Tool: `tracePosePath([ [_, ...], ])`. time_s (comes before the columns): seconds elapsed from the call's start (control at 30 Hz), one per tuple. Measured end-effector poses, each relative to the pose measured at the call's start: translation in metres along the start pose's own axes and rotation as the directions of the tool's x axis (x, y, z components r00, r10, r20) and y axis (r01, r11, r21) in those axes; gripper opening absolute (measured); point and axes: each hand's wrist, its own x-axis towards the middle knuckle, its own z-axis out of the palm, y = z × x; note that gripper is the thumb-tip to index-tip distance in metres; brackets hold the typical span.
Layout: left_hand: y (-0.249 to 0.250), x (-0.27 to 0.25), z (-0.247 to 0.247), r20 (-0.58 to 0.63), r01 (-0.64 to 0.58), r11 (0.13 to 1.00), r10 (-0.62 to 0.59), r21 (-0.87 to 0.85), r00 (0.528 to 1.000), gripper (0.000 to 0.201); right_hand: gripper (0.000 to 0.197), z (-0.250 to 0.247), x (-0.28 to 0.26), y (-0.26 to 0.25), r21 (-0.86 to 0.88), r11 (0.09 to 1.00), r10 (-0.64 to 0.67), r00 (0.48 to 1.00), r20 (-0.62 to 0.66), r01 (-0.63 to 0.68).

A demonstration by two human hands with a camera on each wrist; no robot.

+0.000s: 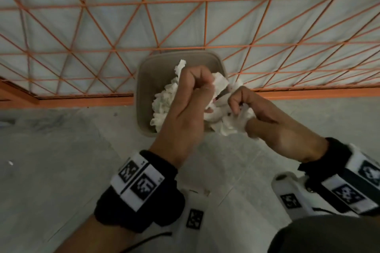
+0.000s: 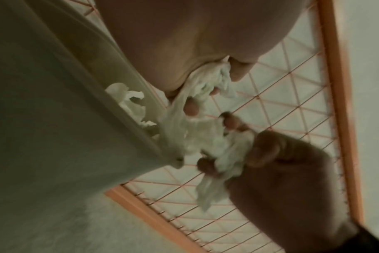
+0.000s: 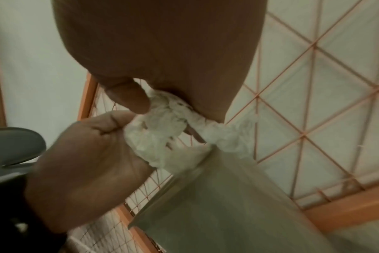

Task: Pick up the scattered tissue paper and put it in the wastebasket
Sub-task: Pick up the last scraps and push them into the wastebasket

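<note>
A beige wastebasket [image 1: 144,72] stands on the floor against the orange mesh panel, with crumpled white tissue [image 1: 162,100] inside it. My left hand [image 1: 191,96] hovers over the basket's mouth, fingers curled around a wad of tissue paper [image 1: 220,84]. My right hand [image 1: 253,109] is beside it over the basket's right rim, pinching the other end of the same bunch [image 1: 232,125]. In the left wrist view the tissue [image 2: 206,140] stretches between both hands above the basket rim [image 2: 128,109]. The right wrist view shows the wad [image 3: 162,130] between my hands at the basket's corner [image 3: 206,164].
An orange-framed wire mesh panel [image 1: 205,26] with white sheeting behind it stands right behind the basket. The floor [image 1: 61,150] is pale marble tile. A small white scrap [image 1: 10,163] lies at the far left. A grey chair base [image 3: 13,147] shows in the right wrist view.
</note>
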Motion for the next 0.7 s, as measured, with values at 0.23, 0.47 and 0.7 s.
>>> tracePosePath([
  [0.23,-0.042,0.012,-0.040,0.315,0.065,0.813,-0.297,0.579,0.902,0.036,0.035,0.013,0.066,0.001,-0.411,0.903,-0.130,0.991,0.019,0.126],
  [0.47,-0.006,0.031,-0.085,0.217,-0.087,0.472,-0.228,0.877,0.949,0.022,0.036,0.020,0.104,0.012,-0.780,0.626,0.191,0.972,0.140,-0.011],
  [0.7,-0.007,0.031,-0.092,0.287,-0.006,0.605,-0.369,0.797,0.884,0.008,0.035,0.038,0.131,0.005,-0.927,0.373,0.470,0.867,0.169,-0.022],
])
